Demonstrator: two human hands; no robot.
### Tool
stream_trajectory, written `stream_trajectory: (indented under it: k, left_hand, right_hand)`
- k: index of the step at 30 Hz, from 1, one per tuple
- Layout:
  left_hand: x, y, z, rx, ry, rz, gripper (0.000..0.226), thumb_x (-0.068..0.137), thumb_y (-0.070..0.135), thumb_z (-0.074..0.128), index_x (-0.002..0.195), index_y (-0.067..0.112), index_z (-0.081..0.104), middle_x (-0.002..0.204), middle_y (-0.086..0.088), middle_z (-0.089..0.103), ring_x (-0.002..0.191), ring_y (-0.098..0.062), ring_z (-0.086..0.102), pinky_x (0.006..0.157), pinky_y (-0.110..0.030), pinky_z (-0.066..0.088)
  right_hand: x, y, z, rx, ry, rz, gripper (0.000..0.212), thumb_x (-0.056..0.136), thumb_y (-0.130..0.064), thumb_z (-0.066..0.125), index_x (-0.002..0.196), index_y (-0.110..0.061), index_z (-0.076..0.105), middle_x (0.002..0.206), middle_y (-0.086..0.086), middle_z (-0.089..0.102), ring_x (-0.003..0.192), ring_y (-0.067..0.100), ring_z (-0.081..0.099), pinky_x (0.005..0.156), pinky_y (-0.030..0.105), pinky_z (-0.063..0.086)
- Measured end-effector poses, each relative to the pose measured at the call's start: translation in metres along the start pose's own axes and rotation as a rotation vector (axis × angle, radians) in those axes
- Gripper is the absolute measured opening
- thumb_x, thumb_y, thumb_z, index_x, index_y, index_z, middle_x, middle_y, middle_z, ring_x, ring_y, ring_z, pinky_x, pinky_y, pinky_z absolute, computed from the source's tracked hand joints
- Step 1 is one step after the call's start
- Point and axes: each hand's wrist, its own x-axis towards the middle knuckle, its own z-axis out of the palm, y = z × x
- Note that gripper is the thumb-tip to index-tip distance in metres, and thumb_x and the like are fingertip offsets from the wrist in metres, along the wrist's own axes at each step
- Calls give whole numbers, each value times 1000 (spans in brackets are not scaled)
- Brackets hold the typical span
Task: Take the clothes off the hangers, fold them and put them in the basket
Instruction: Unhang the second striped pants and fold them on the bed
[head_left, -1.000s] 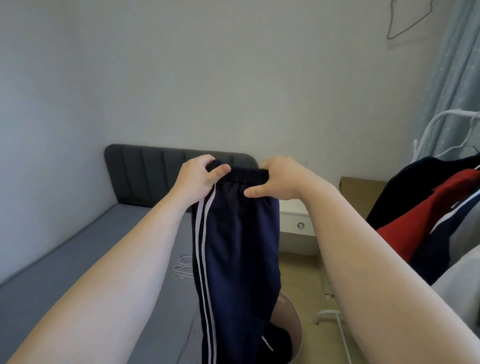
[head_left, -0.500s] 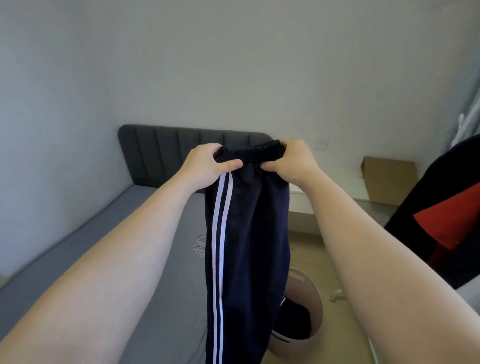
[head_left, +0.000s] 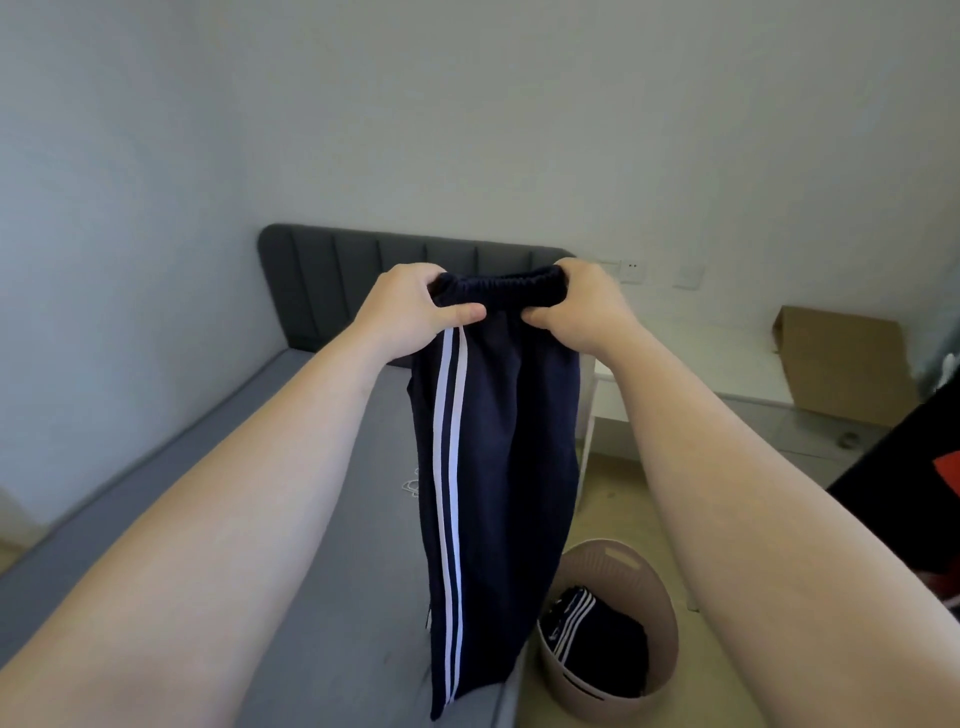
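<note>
Partway: one folded navy striped garment (head_left: 597, 639) sat in the round beige plastic basket (head_left: 613, 566), while our left hand (head_left: 415, 306) and right hand (head_left: 582, 306) pinched the waistband of the unfolded navy white-striped track trousers (head_left: 498, 467) over the grey bed (head_left: 322, 571), with the black-and-red garment (head_left: 914, 493) at right apparently left to do.

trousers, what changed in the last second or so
The view swung left and down: the hanging clothes slid to the right edge and more of the basket shows. The left hand and right hand keep their grip on the trousers at the waistband; nothing let go.
</note>
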Motion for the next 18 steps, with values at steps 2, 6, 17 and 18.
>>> stream_trajectory:
  k: [2, 6, 17, 18]
  left_hand:
    - [19, -6, 0, -4, -10, -17, 30, 73, 49, 81, 79, 23, 68, 72, 8, 66, 67, -9, 59, 65, -29, 49]
    - [72, -25, 9, -49, 15, -56, 25, 80, 40, 79, 91, 21, 67, 86, 4, 67, 75, -12, 66, 57, -32, 59]
    - [212, -75, 25, -162, 256, -116, 29, 83, 32, 79, 108, 22, 69, 97, 6, 71, 85, -14, 71, 69, -37, 62]
    - [217, -77, 23, -169, 270, -108, 29, 82, 33, 79, 108, 23, 69, 96, 7, 71, 84, -15, 71, 70, -38, 62]
  right_hand:
    - [21, 0, 5, -16, 13, 9, 26, 74, -35, 77, 90, -26, 59, 88, -6, 66, 84, 18, 64, 76, 38, 56]
    - [81, 1, 22, 102, -11, 61, 33, 78, -25, 78, 107, -20, 63, 101, -1, 65, 81, 19, 65, 63, 39, 61]
    - [231, 7, 54, 239, -44, -94, 31, 85, -20, 71, 109, -23, 51, 103, -4, 62, 94, 21, 64, 81, 42, 59]
    - [238, 6, 55, 230, -32, -117, 31, 86, -20, 70, 110, -23, 51, 102, -5, 61, 94, 21, 64, 80, 39, 58]
